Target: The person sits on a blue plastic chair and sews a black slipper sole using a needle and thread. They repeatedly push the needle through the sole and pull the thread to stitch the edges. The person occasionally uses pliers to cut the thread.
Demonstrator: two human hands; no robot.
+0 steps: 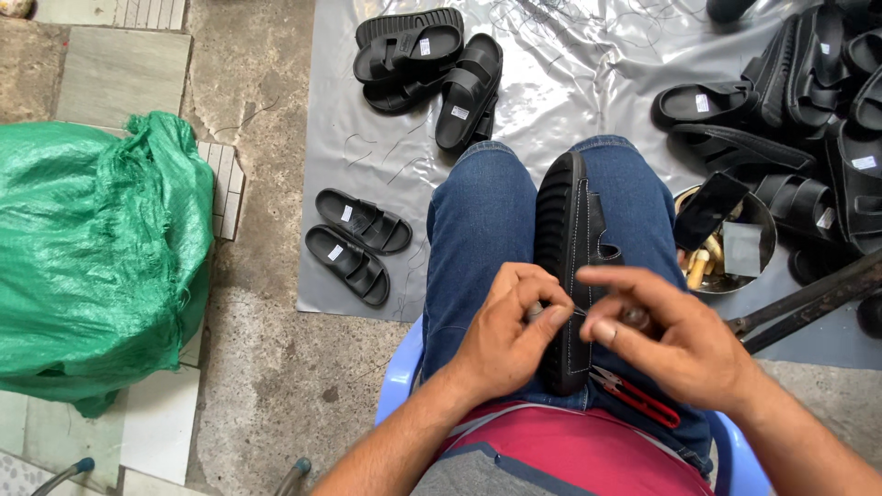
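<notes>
Both hands (514, 321) (675, 340) hide the black sandal's (565, 230) near end.

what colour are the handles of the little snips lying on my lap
Red. The snips lie on the jeans beside the black sandal, seen clearly in the head view.

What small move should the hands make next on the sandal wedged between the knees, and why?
Probably draw the needle through. The left hand pinches it at the black sandal's stitched edge, the right hand pinches close beside it, and the red snips lie untouched on the lap.
</notes>
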